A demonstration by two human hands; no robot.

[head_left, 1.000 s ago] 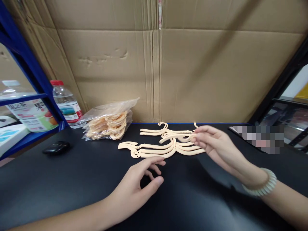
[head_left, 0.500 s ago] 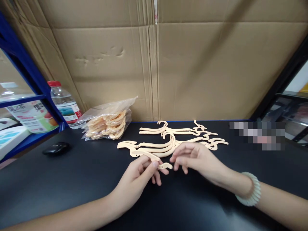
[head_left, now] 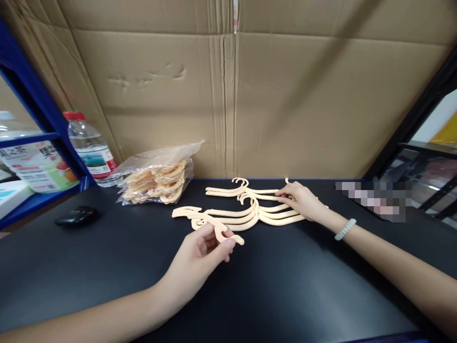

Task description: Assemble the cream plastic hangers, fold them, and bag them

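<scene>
My left hand grips a cream-coloured, curved plastic hanger piece between thumb and fingers, above the table's near middle. Its hooked end points right. Farther back on the right, my right hand has its thumb and fingers closed around the end of a hanger arm in the rear group. That hand covers most of the small curved pieces on the right. Several hanger bodies with hooks lie stacked in front. More curved end pieces lie at their left.
A clear bag of cream plastic parts lies at the back left. Near it are a black mouse and a red-capped water bottle. A blurred-out object lies right. Cardboard stands behind the black table.
My right hand has moved away from my left, back and right to the rear hangers. The piece in my left hand has been turned, so its hooked end shows more.
</scene>
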